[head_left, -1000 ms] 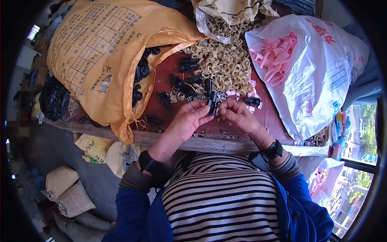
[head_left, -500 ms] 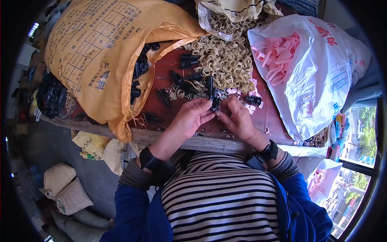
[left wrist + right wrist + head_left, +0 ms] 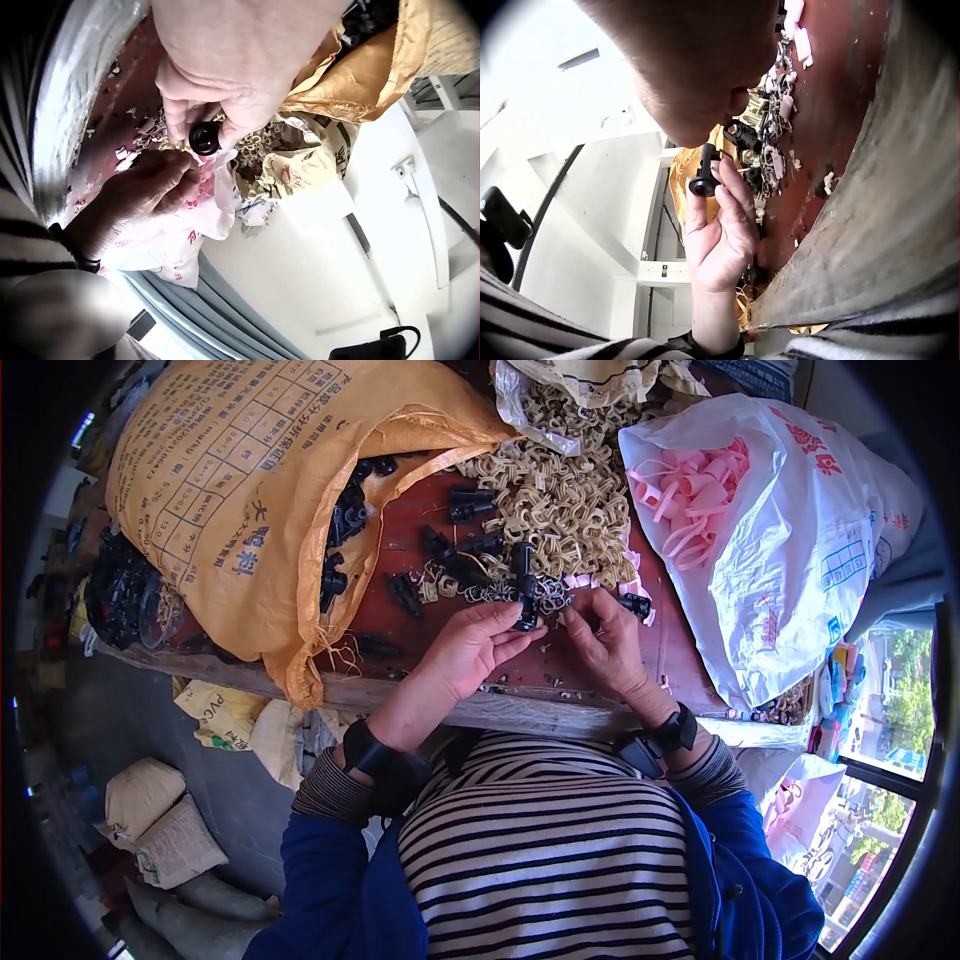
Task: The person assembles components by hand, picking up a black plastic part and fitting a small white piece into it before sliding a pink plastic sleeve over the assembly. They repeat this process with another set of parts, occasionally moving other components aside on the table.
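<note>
My left hand (image 3: 468, 648) pinches a black plastic tubular fitting (image 3: 527, 605) between thumb and fingers over the table's front part. The fitting's round, hollow end (image 3: 204, 138) faces the camera in the left wrist view, and its flanged end (image 3: 703, 186) shows in the right wrist view. Just right of the fitting is my right hand (image 3: 610, 645), fingers bent and thumb near the index fingertip; I cannot tell whether something small is between them. Beyond both hands lie small silvery metal clips (image 3: 550, 596) and a heap of beige plastic clips (image 3: 565, 510).
An orange woven bag (image 3: 230, 490) with black fittings inside lies at the left. At the right stands a white bag (image 3: 800, 560) of pink plastic parts (image 3: 695, 500). Loose black fittings (image 3: 405, 595) lie on the red table (image 3: 430, 510), whose wooden front edge (image 3: 470, 712) is near my body.
My right fingers have drawn back from the fitting's lower end and moved slightly right. My left hand keeps holding the fitting in nearly the same place.
</note>
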A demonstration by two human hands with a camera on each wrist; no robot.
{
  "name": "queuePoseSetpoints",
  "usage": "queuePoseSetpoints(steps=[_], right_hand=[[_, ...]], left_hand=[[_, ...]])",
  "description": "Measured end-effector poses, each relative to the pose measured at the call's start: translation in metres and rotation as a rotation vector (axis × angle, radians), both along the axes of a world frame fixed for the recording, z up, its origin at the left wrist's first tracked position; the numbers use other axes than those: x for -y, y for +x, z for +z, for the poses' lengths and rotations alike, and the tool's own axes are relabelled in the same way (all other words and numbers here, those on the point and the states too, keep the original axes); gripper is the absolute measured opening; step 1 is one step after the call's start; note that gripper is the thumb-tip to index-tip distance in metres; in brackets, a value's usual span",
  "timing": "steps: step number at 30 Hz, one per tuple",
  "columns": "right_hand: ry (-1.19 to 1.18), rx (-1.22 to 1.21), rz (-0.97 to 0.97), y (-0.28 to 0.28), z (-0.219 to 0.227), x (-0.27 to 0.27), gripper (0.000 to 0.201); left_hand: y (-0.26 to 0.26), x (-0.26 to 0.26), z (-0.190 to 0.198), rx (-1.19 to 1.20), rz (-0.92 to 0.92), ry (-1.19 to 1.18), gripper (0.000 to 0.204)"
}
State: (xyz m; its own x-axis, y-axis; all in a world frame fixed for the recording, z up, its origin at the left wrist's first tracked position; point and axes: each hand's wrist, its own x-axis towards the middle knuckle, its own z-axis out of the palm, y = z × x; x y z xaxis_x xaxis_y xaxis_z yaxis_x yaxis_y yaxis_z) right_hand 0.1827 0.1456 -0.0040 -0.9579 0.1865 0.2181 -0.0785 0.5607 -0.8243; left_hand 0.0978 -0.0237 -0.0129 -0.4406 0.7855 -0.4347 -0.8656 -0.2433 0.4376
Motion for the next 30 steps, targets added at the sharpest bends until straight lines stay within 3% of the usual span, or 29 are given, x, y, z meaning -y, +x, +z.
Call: queuePoseSetpoints(steps=[3, 6, 14, 22, 30], right_hand=[[-0.07, 0.097, 0.004, 0.0, 0.0, -0.001, 0.01], [-0.18, -0.003, 0.145, 0.0, -0.006, 0.003, 0.009], [-0.119, 0.025, 0.188, 0.002, -0.004, 0.003, 0.01], [-0.491, 0.113, 0.16, 0.004, -0.001, 0.003, 0.011], [-0.467, 0.073, 0.046, 0.003, -0.009, 0.003, 0.011]], left_hand=[[0.0, -0.001, 0.0, 0.007, -0.004, -0.003, 0.017], [-0.001, 0.002, -0.002, 0.048, -0.058, 0.092, 0.019], [-0.002, 0.005, -0.001, 0.094, -0.108, 0.141, 0.019], [0.002, 0.008, -0.011, -0.011, -0.078, 0.029, 0.018], [0.003, 0.008, -0.009, -0.072, -0.059, 0.069, 0.017]])
